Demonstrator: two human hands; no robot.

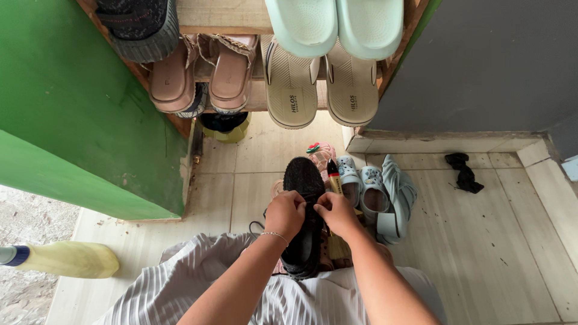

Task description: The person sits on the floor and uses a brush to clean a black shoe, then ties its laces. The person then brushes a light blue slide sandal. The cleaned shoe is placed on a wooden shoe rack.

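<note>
1. The person sits low on the tiled floor (481,241), pale striped cloth across the lap, with a black shoe (304,204) held upright between the knees, toe pointing away toward the shoe rack.
2. The left hand (284,213) grips the shoe's left side, its fingers clenched on the upper near the middle; a thin bracelet sits at that wrist.
3. The right hand (336,213) meets it from the other side, fingers pinched on the same spot of the black shoe, the two hands almost touching.
4. Just right of the shoe, on the floor, lie small pale-blue clogs (364,189) and a folded pale-blue sandal (397,198); a pink child's sandal (322,153) lies behind the toe.
5. A brush with a dark handle (333,174) pokes up beside the right hand.
6. On the wooden rack (229,18) above, beige slides (322,90), pink sandals (201,75) and mint slippers (334,24) hang over the shelf edges.
7. A black scrap of cloth (465,171) lies well apart near the right wall; a yellow bottle (66,259) lies at the left edge of the floor.
</note>
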